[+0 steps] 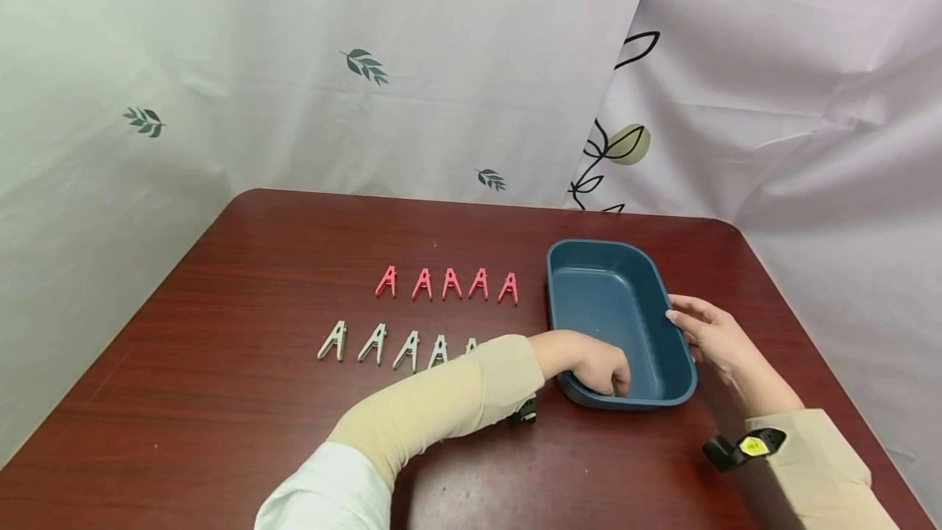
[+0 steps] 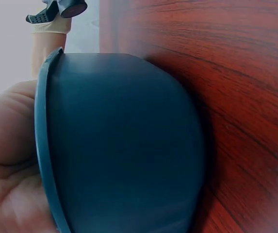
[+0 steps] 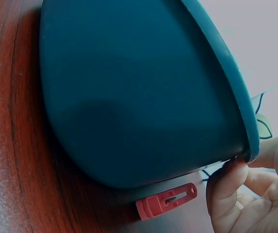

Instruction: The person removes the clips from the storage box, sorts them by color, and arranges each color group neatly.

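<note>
A blue plastic bin [image 1: 599, 301] stands on the right part of the table. My left hand [image 1: 599, 362] reaches over its near left rim, back of the hand up, fingers pointing down inside. In the left wrist view the palm [image 2: 12, 150] shows behind the rim, and its fingertips are hidden. I cannot tell whether those fingers hold anything. On the opposite side my right hand [image 1: 714, 338] pinches the right rim between thumb and fingers. In the right wrist view a red clothespin [image 3: 168, 200] appears beside the bin wall, close to the right fingertips [image 3: 231, 172].
Left of the bin is a row of several red clothespins [image 1: 451, 284]. Nearer to me lies a row of several white clothespins [image 1: 407, 351], its right end partly covered by my left sleeve [image 1: 441, 407]. A white curtain [image 1: 294, 105] hangs behind the brown table [image 1: 221, 309].
</note>
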A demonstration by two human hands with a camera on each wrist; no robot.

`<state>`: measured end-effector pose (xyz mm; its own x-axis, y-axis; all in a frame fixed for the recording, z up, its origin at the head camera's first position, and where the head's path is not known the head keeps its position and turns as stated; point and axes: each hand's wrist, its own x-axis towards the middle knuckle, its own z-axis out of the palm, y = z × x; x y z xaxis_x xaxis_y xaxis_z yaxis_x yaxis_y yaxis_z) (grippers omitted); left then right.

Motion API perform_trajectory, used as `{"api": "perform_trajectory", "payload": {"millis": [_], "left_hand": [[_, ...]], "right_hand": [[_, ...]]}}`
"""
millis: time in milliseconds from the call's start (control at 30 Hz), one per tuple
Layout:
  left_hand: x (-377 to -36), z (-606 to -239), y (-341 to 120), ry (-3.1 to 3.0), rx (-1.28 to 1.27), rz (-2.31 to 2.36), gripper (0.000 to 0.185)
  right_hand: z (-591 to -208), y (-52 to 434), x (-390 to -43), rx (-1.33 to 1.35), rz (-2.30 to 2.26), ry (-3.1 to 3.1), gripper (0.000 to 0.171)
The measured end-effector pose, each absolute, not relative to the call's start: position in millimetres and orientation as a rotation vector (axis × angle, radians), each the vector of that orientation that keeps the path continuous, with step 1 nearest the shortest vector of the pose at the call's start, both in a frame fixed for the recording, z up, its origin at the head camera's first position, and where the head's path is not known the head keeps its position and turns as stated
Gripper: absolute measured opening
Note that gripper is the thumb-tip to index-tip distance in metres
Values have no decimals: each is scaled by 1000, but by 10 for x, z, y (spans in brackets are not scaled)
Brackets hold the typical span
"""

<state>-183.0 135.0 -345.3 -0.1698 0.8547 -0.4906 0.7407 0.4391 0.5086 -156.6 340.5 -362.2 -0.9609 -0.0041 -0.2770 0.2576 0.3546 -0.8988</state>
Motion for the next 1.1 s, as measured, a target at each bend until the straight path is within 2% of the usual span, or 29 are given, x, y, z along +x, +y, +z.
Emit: {"api": "perform_trajectory", "payload": {"millis": [333, 533, 733, 1100], "left_hand": [[-1820, -3477, 1365, 1909, 1232, 346, 39], [-1832, -3483, 1350, 1965, 1306, 355, 33], [-1835, -3445, 1324, 2069, 1315, 467, 26], [-1935, -3283, 1064, 2272, 1389, 691, 24]], "right_hand": [[-3644, 3394, -1603, 193, -1632, 2403, 55], [-3632, 3385, -1619, 181, -1585, 2427, 56], [-3598, 3389, -1604, 162, -1417, 2561, 53], [-3388, 3342, -1643, 33, -944, 2973, 54]]}}
